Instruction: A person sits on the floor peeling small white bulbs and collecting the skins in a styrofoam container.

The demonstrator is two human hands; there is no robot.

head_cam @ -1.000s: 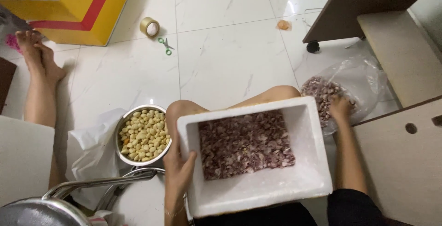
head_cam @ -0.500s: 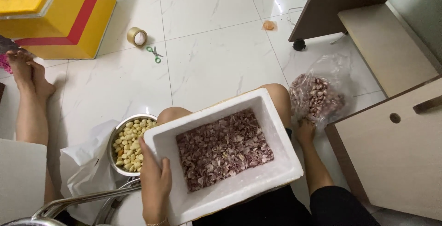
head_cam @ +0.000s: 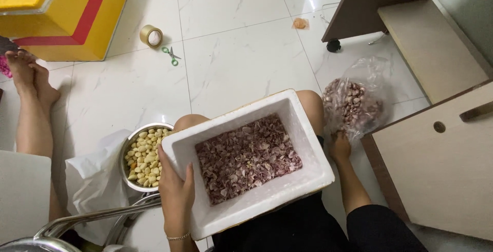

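White foam box [head_cam: 303,177] of purple garlic skins on lap; left hand [head_cam: 176,193] grips its edge; right hand [head_cam: 340,146] clutches clear bag [head_cam: 354,103]; steel bowl [head_cam: 128,177] of peeled cloves beside

The single head-worn camera looked steeply down from above the seated person's lap onto the tiled floor [head_cam: 241,62]. It sat close to the white foam box [head_cam: 246,159] at frame centre, while the yellow box [head_cam: 61,15] lay farther off at upper left and a wooden cabinet [head_cam: 441,144] filled the right edge.
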